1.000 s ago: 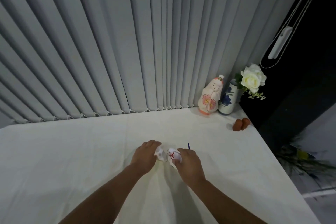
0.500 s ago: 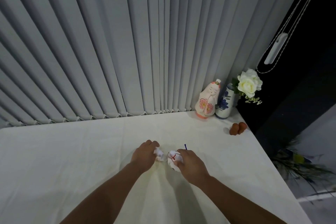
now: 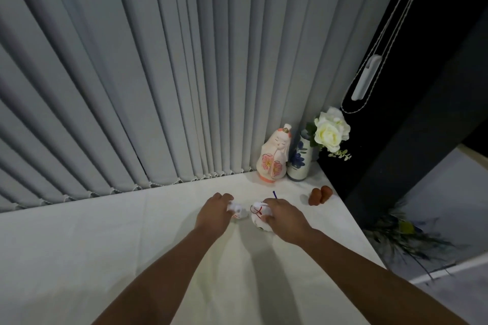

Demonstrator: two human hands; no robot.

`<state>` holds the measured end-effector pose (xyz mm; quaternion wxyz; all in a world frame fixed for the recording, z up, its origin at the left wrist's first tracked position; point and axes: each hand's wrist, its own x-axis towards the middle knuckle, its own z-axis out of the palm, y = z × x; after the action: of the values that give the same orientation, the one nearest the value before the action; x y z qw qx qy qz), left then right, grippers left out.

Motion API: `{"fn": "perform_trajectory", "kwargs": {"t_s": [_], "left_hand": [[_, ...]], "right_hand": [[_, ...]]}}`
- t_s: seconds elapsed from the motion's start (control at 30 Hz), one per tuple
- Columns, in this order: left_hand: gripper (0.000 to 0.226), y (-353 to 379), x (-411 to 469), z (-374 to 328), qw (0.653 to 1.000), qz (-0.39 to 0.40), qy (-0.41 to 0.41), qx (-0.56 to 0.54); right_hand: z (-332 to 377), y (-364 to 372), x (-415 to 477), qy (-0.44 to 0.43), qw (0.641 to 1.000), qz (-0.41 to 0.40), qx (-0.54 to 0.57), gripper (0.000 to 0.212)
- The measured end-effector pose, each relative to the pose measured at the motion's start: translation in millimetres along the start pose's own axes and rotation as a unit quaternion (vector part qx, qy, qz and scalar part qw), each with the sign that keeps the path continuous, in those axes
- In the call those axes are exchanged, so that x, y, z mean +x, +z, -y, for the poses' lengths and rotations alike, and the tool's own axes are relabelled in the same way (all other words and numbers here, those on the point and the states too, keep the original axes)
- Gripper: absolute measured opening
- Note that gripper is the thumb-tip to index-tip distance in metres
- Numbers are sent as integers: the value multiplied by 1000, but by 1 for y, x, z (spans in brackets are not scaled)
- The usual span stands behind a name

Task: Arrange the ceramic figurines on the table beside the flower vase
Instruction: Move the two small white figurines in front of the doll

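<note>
On the white table (image 3: 79,258), my left hand (image 3: 214,212) grips a small white figurine (image 3: 239,211) with red marks. My right hand (image 3: 285,219) grips a rounder white figurine (image 3: 260,215) with a red cord and a blue string sticking up. Both figurines are partly hidden by my fingers. At the far right corner a tall doll figurine (image 3: 274,155) in a pale robe with pink flowers stands upright, touching the white vase (image 3: 299,161) with blue flowers. A white rose (image 3: 330,130) sticks out of the vase.
Two small brown figurines (image 3: 319,195) sit near the table's right edge, in front of the vase. Grey vertical blinds (image 3: 158,74) hang along the back edge. A blind cord with a white handle (image 3: 365,79) hangs at the right. Beyond the right edge is a dark gap.
Both hands stay closed on the two white figurines and have shifted a little toward the doll and vase. The camera has tilted slightly.
</note>
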<state>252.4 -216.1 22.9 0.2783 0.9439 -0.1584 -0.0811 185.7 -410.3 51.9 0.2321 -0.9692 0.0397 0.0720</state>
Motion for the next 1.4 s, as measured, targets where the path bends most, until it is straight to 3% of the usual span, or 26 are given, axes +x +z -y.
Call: {"fn": "perform_trajectory", "kwargs": {"t_s": [0.43,0.67,0.77,0.87,1.03,1.13,1.4], "left_hand": [[35,24,63,-32,999,33,7,14],[35,39,83,-37,998,57,18,16],[36,38,84,-34,998,57,15,8],[37,37,84,-33,998,68,11,11],[35,39,81,-31,997,74,13,18],[34,37,81,-32,997,78,13,21],[36,36,77,-33,997,79,13,25]], "right_hand": [[-53,-27,63,10,999,36,-39,38],[-79,-29,80,76,992,91,-46,44],[-80,-27,81,12,993,95,-68,41],[-79,-27,81,9,994,101,-38,40],[-76,-28,80,50,994,78,-49,41],[-78,-27,81,3,996,68,-56,38],[-75,-36,77,14,999,39,-26,47]]}}
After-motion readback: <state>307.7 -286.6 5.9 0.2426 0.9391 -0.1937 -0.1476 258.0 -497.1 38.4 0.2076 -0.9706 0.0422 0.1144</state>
